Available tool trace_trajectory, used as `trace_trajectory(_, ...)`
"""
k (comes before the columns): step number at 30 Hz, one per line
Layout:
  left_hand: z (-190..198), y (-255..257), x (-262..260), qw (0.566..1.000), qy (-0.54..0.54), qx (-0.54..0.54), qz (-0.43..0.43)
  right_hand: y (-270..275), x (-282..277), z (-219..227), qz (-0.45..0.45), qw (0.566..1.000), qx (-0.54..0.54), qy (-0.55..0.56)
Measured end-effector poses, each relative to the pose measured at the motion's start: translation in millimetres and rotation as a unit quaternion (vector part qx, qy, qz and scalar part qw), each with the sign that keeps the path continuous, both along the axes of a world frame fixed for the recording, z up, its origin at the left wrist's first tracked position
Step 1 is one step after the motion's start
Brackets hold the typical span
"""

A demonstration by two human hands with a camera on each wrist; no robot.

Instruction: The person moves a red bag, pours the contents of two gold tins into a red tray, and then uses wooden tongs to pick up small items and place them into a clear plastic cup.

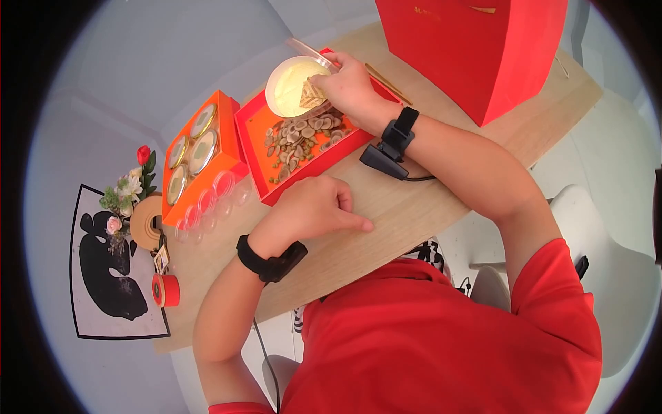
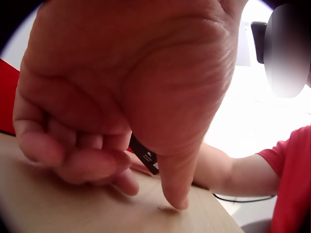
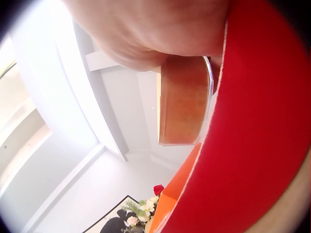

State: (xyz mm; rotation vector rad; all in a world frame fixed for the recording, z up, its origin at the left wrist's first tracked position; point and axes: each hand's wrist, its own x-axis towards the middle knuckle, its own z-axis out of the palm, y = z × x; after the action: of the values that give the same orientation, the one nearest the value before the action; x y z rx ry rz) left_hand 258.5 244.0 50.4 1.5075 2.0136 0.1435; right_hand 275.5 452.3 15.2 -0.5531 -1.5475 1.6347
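Observation:
My right hand (image 1: 352, 86) grips a round clear tub (image 1: 293, 79) by its side, over the far part of a red tray (image 1: 286, 186). Pale yellow fills the tub's opening in the head view, with a tan patterned patch (image 1: 312, 94) near the fingers. From the right wrist, the tub's side (image 3: 183, 107) looks amber. Brown dried slices (image 1: 300, 145) and small green bits lie in the tray. My left hand (image 1: 310, 210) rests by the tray's near edge, holding nothing; its fingers are loosely curled and its thumb points at the wooden tabletop (image 2: 146, 216).
An orange box (image 1: 200, 186) with several gold-rimmed round lids stands left of the tray, beside clear cups (image 1: 207, 201). Further left are flowers (image 1: 127, 190), a red tape roll (image 1: 165, 290) and a black-and-white picture (image 1: 114, 276). A large red bag (image 1: 469, 55) stands at the back right.

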Motion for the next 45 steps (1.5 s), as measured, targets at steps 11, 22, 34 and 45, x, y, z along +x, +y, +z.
trace_trajectory(11,8,-15,7,0.998,-0.004,0.055,-0.028,4,-11,-10,-0.017,0.999,0.002,0.033)
trace_trajectory(22,-4,-38,32,0.985,0.022,0.150,-0.086,2,-10,-9,-0.011,0.999,-0.007,0.033)
trace_trajectory(34,-14,-74,68,0.921,0.190,0.290,-0.179,0,-7,-6,-0.001,1.000,0.009,0.003)
trace_trajectory(45,-32,-91,79,0.825,0.319,0.368,-0.286,3,-12,-9,-0.004,1.000,-0.004,0.013)
